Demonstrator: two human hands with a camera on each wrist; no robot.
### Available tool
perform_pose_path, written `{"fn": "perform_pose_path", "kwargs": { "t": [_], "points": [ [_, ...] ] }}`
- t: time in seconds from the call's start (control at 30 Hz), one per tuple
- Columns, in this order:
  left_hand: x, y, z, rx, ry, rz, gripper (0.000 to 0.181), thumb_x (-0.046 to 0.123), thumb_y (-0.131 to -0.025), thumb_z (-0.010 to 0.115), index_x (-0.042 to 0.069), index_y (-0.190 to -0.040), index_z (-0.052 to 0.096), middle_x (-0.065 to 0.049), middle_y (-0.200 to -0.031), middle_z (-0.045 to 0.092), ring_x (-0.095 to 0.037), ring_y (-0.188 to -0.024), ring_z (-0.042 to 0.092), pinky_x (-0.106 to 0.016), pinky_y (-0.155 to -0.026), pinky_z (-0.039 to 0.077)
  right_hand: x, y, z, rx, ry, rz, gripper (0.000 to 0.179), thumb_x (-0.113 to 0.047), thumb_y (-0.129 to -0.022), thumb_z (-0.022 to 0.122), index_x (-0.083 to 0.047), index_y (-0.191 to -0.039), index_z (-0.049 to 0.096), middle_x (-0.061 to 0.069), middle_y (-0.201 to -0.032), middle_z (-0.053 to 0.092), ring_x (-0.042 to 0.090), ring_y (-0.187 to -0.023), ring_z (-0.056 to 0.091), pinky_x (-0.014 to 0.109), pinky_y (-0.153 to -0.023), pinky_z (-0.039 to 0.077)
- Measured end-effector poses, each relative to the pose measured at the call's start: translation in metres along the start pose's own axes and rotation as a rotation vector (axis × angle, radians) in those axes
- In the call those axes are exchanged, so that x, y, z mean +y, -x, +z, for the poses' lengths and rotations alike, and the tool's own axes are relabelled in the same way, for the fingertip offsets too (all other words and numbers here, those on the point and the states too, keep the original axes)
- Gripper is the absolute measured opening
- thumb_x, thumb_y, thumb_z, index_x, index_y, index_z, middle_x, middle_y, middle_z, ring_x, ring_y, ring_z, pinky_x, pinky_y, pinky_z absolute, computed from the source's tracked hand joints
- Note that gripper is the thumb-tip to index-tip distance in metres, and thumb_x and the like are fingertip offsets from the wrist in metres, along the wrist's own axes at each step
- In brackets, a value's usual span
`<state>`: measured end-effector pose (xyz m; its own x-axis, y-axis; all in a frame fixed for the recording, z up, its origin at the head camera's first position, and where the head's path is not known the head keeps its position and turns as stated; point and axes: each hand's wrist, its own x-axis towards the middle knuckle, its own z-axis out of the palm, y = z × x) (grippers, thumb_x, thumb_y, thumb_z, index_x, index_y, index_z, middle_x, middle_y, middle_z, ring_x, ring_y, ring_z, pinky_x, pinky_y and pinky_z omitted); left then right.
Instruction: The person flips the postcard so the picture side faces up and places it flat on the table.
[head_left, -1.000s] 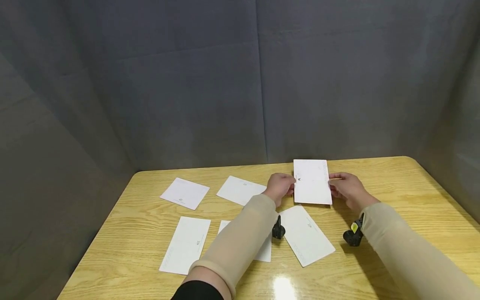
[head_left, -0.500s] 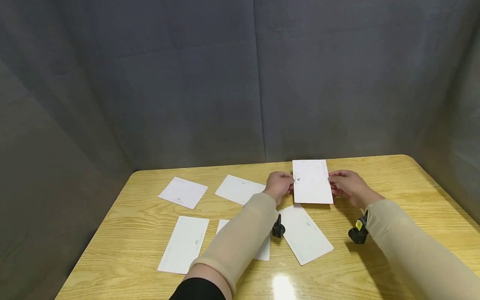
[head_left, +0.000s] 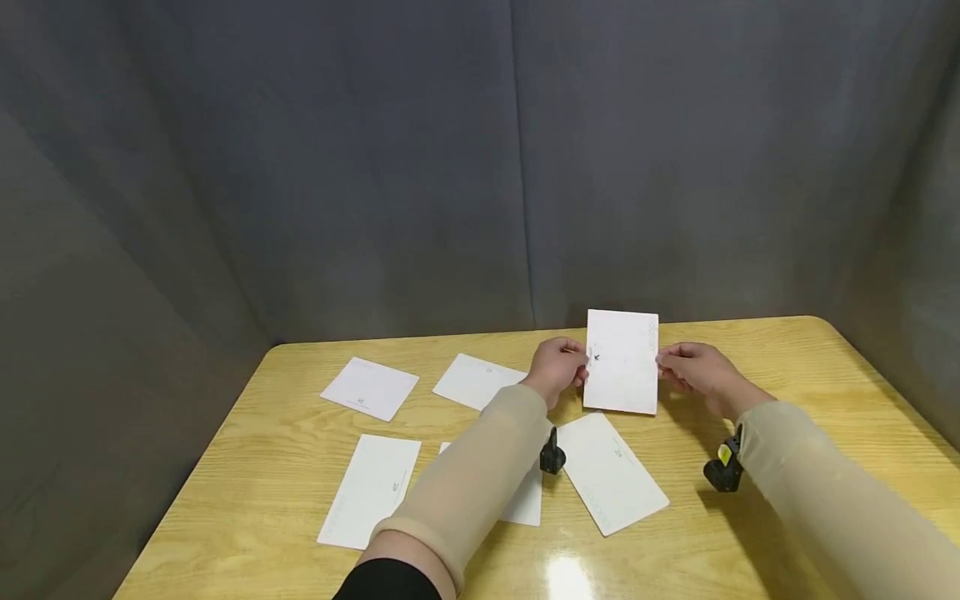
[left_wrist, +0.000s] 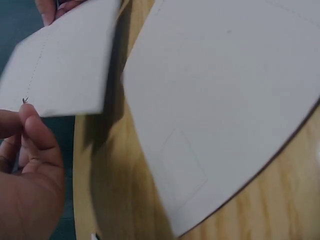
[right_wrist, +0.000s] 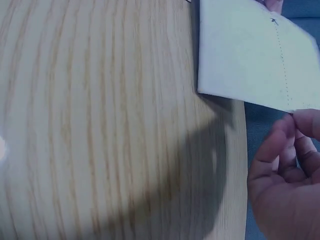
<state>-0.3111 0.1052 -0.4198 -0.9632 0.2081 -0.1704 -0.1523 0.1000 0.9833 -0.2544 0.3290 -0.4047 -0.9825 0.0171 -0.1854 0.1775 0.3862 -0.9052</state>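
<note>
Both hands hold up a white postcard (head_left: 622, 360) near the table's far edge. It bears a small dark print and a dotted line, and leans with its lower edge toward me. My left hand (head_left: 555, 367) pinches its left edge between thumb and fingers, beside the print. At the opposite edge, my right hand (head_left: 697, 375) pinches it too. In the left wrist view, the held postcard (left_wrist: 70, 65) hangs above the table, casting a shadow. The right wrist view shows my right thumb and fingers meeting at the postcard's edge (right_wrist: 245, 55) where the dotted line ends.
Several more white postcards lie flat on the wooden table (head_left: 247, 467): one nearest the hands (head_left: 613, 473), one partly under the left sleeve (head_left: 525, 504), others to the left, such as a front-left postcard (head_left: 369, 490). A grey curtain (head_left: 390, 183) stands behind the table.
The held postcard has tipped more upright and turned slightly clockwise, its top edge a little higher. Both hands keep their pinch. The postcards on the table have stayed put.
</note>
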Motion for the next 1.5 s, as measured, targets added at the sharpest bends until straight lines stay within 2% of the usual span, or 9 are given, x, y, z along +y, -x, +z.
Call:
{"fn": "perform_pose_path", "kwargs": {
  "t": [0.1,0.33,0.5,0.6,0.77,0.93,1.1,1.27,1.5],
  "points": [
    [0.0,0.002,-0.003,-0.012,0.034,0.022,0.005,-0.002,-0.101,0.062,0.001,-0.103,0.066,-0.004,-0.081,0.059,-0.011,-0.065,0.058,-0.024,-0.063,0.054,0.002,0.001,-0.001,-0.027,-0.046,-0.008,0.025,-0.018,-0.111,0.048,0.005,-0.118,0.054,-0.001,-0.094,0.06,0.012,-0.084,0.058,0.026,-0.075,0.052],
    [0.009,0.005,-0.006,-0.056,0.09,0.135,0.005,-0.002,-0.102,0.061,-0.002,-0.104,0.065,-0.005,-0.087,0.06,-0.012,-0.072,0.059,-0.028,-0.073,0.057,-0.003,-0.002,-0.004,-0.087,-0.308,-0.041,0.024,-0.012,-0.112,0.041,0.005,-0.128,0.045,-0.005,-0.097,0.067,0.003,-0.089,0.066,0.02,-0.08,0.056],
    [0.011,0.006,-0.006,-0.081,0.057,0.208,0.005,-0.003,-0.102,0.061,-0.002,-0.102,0.066,-0.004,-0.088,0.059,-0.012,-0.077,0.059,-0.027,-0.078,0.057,-0.007,0.0,-0.005,-0.069,-0.456,0.003,0.022,-0.016,-0.113,0.037,0.0,-0.124,0.045,-0.004,-0.094,0.069,0.005,-0.087,0.068,0.021,-0.08,0.056],
    [0.01,0.007,-0.007,-0.087,0.026,0.233,0.007,-0.002,-0.101,0.062,-0.003,-0.103,0.068,-0.004,-0.091,0.062,-0.025,-0.09,0.066,-0.039,-0.091,0.056,-0.008,0.001,-0.007,-0.071,-0.501,0.011,0.019,-0.014,-0.112,0.039,0.001,-0.119,0.049,-0.003,-0.092,0.069,0.006,-0.085,0.068,0.021,-0.079,0.057],
    [0.009,0.007,-0.009,-0.087,0.04,0.219,0.011,-0.003,-0.103,0.058,-0.006,-0.106,0.069,-0.012,-0.103,0.067,-0.039,-0.109,0.064,-0.051,-0.102,0.051,-0.002,0.0,-0.008,-0.082,-0.424,-0.018,0.016,-0.01,-0.11,0.045,0.002,-0.119,0.052,-0.005,-0.093,0.067,0.006,-0.085,0.065,0.02,-0.077,0.056],
    [0.003,0.004,-0.011,-0.05,0.061,0.176,0.011,-0.007,-0.1,0.06,-0.004,-0.109,0.066,-0.009,-0.104,0.061,-0.029,-0.096,0.065,-0.049,-0.099,0.053,0.003,0.001,-0.001,-0.084,-0.348,-0.006,0.027,-0.01,-0.109,0.049,0.003,-0.133,0.049,-0.007,-0.098,0.063,0.005,-0.081,0.06,0.021,-0.071,0.052],
    [-0.002,0.003,-0.012,-0.016,0.062,0.129,0.03,-0.009,-0.095,0.063,-0.002,-0.124,0.06,-0.008,-0.104,0.058,-0.023,-0.088,0.063,-0.044,-0.092,0.056,0.004,0.002,0.006,-0.088,-0.358,0.003,0.05,-0.004,-0.11,0.043,0.012,-0.154,0.028,-0.004,-0.102,0.062,0.005,-0.083,0.063,0.019,-0.075,0.056],
    [-0.005,0.006,-0.009,-0.067,-0.02,0.079,0.033,-0.004,-0.098,0.062,-0.004,-0.13,0.06,-0.008,-0.099,0.062,-0.016,-0.08,0.06,-0.035,-0.081,0.057,0.005,0.002,0.01,-0.022,-0.301,0.001,0.055,-0.005,-0.11,0.044,0.012,-0.157,0.022,-0.002,-0.102,0.06,0.004,-0.084,0.062,0.02,-0.079,0.057],
    [-0.006,0.009,-0.005,-0.097,-0.084,0.033,0.033,-0.005,-0.1,0.059,-0.003,-0.132,0.064,-0.007,-0.099,0.064,-0.016,-0.083,0.063,-0.036,-0.083,0.058,0.007,-0.003,0.016,0.097,-0.195,0.008,0.052,-0.005,-0.108,0.048,0.015,-0.153,0.031,0.003,-0.099,0.06,0.003,-0.08,0.06,0.02,-0.076,0.057]
  ]
}}
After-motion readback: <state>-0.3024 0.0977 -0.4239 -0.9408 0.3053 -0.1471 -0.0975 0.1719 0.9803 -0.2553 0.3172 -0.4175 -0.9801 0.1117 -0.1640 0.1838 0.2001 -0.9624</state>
